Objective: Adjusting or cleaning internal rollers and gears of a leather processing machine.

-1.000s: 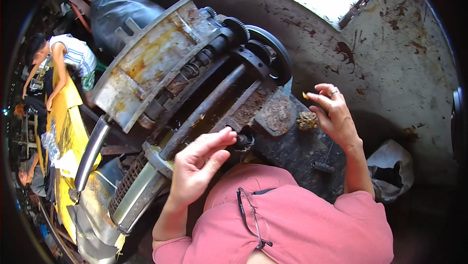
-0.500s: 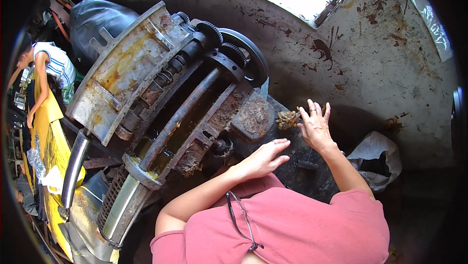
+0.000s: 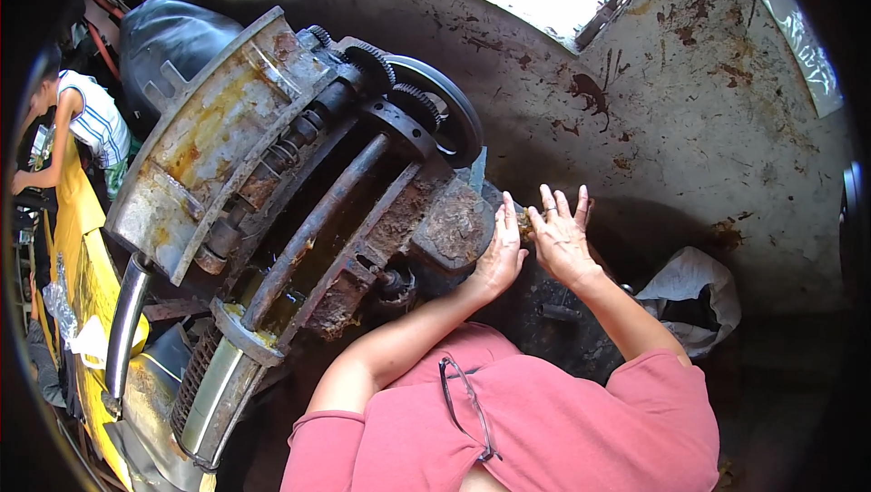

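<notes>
A yellow-brown, greasy-looking clump shows in the gap between my two hands, partly hidden by them. My left hand is at its left side, fingers stretched upward, next to the rusty block at the end of the lathe-like machine. My right hand reaches over the clump's right side with its fingers spread; a ring is on one finger. Both hands are at or against the clump, but whether either one bears its weight I cannot tell.
The machine's long shaft, gears and wheel fill the left and middle. A white sack lies to the right, below a stained wall. Glasses hang on my pink shirt. A person in a striped sleeveless top works at far left.
My left hand has moved up and right to the clump, its fingers now pointing upward. My right hand has shifted left over the clump, hiding more of it. The whole view has shifted slightly.
</notes>
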Demonstrator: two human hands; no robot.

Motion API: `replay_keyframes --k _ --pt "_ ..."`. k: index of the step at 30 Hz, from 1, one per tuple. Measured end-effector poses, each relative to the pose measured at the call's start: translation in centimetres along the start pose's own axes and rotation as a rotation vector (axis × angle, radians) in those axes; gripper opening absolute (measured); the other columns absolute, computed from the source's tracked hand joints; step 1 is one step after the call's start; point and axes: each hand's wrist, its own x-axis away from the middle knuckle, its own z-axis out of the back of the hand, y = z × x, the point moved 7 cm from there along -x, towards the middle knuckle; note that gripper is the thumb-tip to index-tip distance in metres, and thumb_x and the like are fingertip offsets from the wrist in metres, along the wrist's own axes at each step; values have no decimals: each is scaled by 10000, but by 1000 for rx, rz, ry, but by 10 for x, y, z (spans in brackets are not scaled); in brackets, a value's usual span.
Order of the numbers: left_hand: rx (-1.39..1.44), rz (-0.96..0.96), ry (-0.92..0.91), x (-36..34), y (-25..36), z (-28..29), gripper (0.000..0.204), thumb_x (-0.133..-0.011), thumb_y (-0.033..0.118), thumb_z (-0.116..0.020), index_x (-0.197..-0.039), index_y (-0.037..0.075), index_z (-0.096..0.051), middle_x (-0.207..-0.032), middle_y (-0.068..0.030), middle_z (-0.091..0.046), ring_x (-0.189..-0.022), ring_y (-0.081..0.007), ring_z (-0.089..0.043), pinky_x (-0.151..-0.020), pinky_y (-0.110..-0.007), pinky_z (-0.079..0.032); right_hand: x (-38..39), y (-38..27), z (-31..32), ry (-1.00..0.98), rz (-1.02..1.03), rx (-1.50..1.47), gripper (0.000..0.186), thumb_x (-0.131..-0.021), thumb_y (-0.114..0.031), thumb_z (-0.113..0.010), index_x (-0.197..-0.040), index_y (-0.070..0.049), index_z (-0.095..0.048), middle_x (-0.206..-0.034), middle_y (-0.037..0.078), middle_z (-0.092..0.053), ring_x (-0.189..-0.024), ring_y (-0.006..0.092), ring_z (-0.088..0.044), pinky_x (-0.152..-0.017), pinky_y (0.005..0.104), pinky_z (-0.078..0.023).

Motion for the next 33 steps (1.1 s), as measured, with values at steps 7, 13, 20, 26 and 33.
replay_keyframes --k 7,13,20,26,33 --pt "-93 -64 38 -16 1 7 1018 -738 39 -694 -1511 -94 -45 -1086 -272 -561 -1021 -392 -570 -927 -447 -469 5 -19 -11 43 35 103 504 -812 -160 -582 -1258 74 -570 -1393 213 -464 -1327 357 -412 -1146 664 -1" --pt "-97 -62 42 -18 -3 2 955 -794 76 -654 -1510 -97 -46 -1006 -270 -584 -974 -392 -589 -897 -459 -478 5 -22 -8 14 49 84 509 -805 -151 -591 -1261 77 -568 -1391 211 -466 -1330 351 -410 -1144 665 6" --pt "-49 -11 -5 -18 -10 -1 1045 -753 82 -726 -1512 -92 -30 -1005 -271 -590 -948 -395 -596 -888 -456 -479 24 -19 -5 67 41 -72 517 -826 -150 -590 -1298 55 -542 -1427 206 -447 -1331 338 -408 -1139 670 -12" --pt "-126 -31 -21 -17 -3 7 1166 -652 2 -799 -1522 -69 -25 -1055 -238 -587 -996 -397 -536 -939 -445 -445 35 13 47 188 -142 -167 310 -875 -237 -629 -1132 -68 -662 -1419 162 -478 -1318 296 -432 -1130 682 -43" --pt "-139 -102 -29 -12 -1 11 1163 -668 58 -833 -1518 -73 -51 -1087 -240 -571 -1037 -385 -534 -960 -439 -435 42 58 112 504 -262 -242 276 -855 -138 -672 -1130 -120 -683 -1318 96 -548 -1229 247 -519 -1154 609 -94"
